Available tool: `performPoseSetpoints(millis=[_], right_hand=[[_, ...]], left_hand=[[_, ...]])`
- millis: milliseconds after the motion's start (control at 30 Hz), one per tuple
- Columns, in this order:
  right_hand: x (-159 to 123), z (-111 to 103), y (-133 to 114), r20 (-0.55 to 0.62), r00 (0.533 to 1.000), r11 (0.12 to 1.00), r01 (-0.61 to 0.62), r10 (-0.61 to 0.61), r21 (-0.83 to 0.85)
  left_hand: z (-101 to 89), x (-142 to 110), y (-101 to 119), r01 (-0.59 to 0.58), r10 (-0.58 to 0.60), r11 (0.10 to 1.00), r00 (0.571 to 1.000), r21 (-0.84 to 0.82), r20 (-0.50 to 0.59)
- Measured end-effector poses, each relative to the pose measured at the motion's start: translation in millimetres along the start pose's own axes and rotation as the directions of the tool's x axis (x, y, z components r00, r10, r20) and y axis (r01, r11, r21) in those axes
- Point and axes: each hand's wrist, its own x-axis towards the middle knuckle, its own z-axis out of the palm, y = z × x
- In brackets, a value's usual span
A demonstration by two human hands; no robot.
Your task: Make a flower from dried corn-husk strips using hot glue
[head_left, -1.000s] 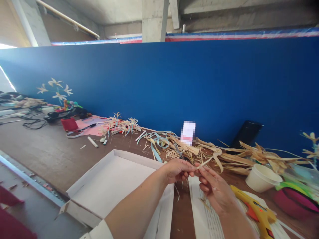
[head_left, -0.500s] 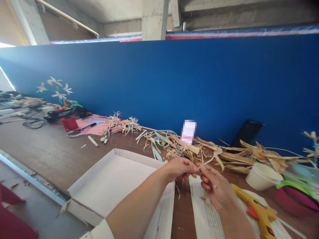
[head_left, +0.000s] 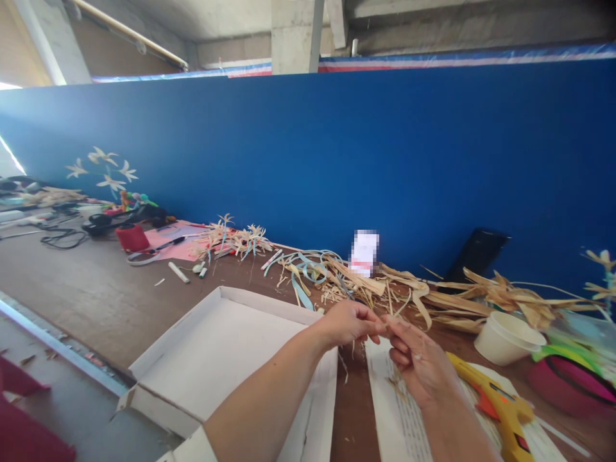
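Observation:
My left hand [head_left: 350,323] and my right hand [head_left: 414,351] meet fingertip to fingertip above the table. Thumb and forefinger of each are pinched together, and whatever small piece sits between them is hidden by the fingers. Just beyond the fingertips lies a heap of dried straw-coloured husk strips [head_left: 385,282], with pale blue ribbon [head_left: 301,292] curled at its left. A printed sheet of paper [head_left: 380,398] is under my right hand. Beneath my left forearm stands a shallow white cardboard box [head_left: 231,346].
Right of my right hand lies a yellow glue gun [head_left: 505,404], with a cream paper cup [head_left: 510,337] and a pink bowl [head_left: 568,385] beyond. Small husk flowers [head_left: 250,239], a red thread spool [head_left: 132,238] and a white marker [head_left: 179,273] lie left. A blue partition [head_left: 289,154] borders the back.
Both hands stay nearly in place, still pinched together. A pale strip end that showed by the right fingertips is no longer distinct. The view has shifted very slightly.

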Motion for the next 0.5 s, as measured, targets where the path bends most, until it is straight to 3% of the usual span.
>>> performPoseSetpoints(millis=[233,500], right_hand=[[2,0,0,-0.043,0.999,1.000,0.009,-0.009,0.009],[6,-5,4,-0.064,0.998,0.999,0.019,-0.022,-0.046]], left_hand=[[2.0,0,0,-0.045,0.051,0.981,0.998,0.190,-0.030],[6.7,-6,8,-0.128,0.164,0.871,0.986,0.475,-0.036]])
